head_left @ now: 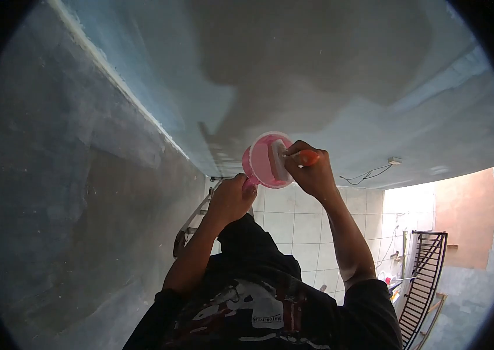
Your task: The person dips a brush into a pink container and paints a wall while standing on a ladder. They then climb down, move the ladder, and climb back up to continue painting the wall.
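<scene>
A pink round container (247, 162) with a handle is held up in front of my chest, its open top facing me. My left hand (232, 199) is closed round its handle at the lower left. My right hand (311, 170) grips a scraper by its orange handle (307, 157). The scraper's wide pale blade (279, 160) is inside the container, near the right side of the rim. Pinkish material shows in the container. Behind it rises a grey-blue wall (340, 70).
A second grey wall (37, 175) stands at the left, meeting the first along a pale corner line. A ladder (200, 210) is beside my left arm. Wires hang from a small box (394, 160). Below are floor tiles (308, 227) and a dark metal railing (425, 280).
</scene>
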Motion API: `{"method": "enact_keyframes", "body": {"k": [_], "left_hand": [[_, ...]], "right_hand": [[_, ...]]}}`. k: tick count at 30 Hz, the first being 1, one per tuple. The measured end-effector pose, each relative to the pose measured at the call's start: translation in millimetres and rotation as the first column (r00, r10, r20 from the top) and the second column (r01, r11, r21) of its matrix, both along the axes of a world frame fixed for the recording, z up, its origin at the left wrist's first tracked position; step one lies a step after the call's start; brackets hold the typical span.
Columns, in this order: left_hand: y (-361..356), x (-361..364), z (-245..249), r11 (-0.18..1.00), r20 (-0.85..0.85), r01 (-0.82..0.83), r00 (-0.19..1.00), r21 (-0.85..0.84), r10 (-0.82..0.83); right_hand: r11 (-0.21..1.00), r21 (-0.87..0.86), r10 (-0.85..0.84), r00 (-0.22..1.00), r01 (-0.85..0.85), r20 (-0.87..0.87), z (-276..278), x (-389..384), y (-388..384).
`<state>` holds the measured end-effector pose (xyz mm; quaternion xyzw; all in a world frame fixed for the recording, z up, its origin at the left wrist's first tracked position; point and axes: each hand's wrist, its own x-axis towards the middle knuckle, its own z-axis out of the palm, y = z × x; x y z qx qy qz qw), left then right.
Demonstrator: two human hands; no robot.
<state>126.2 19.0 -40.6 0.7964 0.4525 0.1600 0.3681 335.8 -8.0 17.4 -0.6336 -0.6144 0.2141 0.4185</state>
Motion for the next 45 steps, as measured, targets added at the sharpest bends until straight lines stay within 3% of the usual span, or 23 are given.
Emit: {"method": "enact_keyframes", "body": {"k": [4, 6, 11, 15, 18, 21, 23, 30, 33, 35, 38, 43, 45], "left_hand": [[-2, 3, -2, 1.000, 0.079, -0.007, 0.997, 0.011, 0.006], [-1, 3, -3, 0.995, -0.006, -0.002, 1.000, -0.104, 0.001], [-5, 3, 8, 1.000, -0.043, 0.013, 0.999, -0.022, -0.014], [-5, 4, 8, 1.000, -0.017, 0.015, 1.000, 0.005, -0.015], [-4, 5, 6, 0.999, -0.010, 0.032, 0.999, 0.018, -0.032], [-2, 6, 1, 0.999, -0.008, 0.034, 0.999, 0.029, -0.034], [-3, 5, -2, 0.999, -0.003, 0.030, 1.000, 0.039, -0.030], [-3, 13, 5, 0.997, -0.007, 0.049, 0.999, 0.063, -0.049], [-2, 13, 5, 0.996, -0.009, 0.055, 0.998, 0.063, -0.055], [-2, 12, 3, 0.998, -0.005, 0.046, 0.999, 0.048, -0.045], [-1, 12, 2, 0.999, 0.018, 0.040, 0.999, 0.030, -0.040], [2, 16, -9, 1.000, 0.091, 0.023, 0.996, -0.003, -0.022], [5, 18, -12, 0.995, 0.104, -0.009, 0.994, -0.097, 0.019]], "right_hand": [[0.991, -0.073, -0.107, 0.992, 0.111, 0.066, -10, -4, 14], [0.987, -0.083, -0.130, 0.988, 0.136, 0.078, -13, -7, 17], [0.963, -0.213, -0.164, 0.986, 0.166, 0.028, -17, -10, 16], [0.980, -0.101, -0.176, 0.984, 0.173, -0.025, -24, -6, 15], [0.963, -0.133, -0.224, 0.971, 0.233, 0.080, -23, -8, 13], [0.967, -0.153, -0.215, 0.974, 0.203, -0.065, -23, -4, 6], [0.951, -0.145, -0.301, 0.928, 0.273, -0.221, -22, -2, 1], [0.955, -0.114, -0.275, 0.961, 0.275, 0.011, -41, -2, 2], [0.949, -0.173, -0.288, 0.947, 0.263, -0.139, -37, 0, 0], [0.932, -0.216, -0.358, 0.839, 0.292, -0.410, -29, 4, -10], [0.913, -0.213, -0.407, 0.742, 0.349, -0.533, -21, 8, -22], [0.919, -0.167, -0.383, 0.711, 0.356, -0.590, -34, 16, -36], [0.909, -0.161, -0.387, 0.638, 0.384, -0.665, -37, 19, -40]]}}
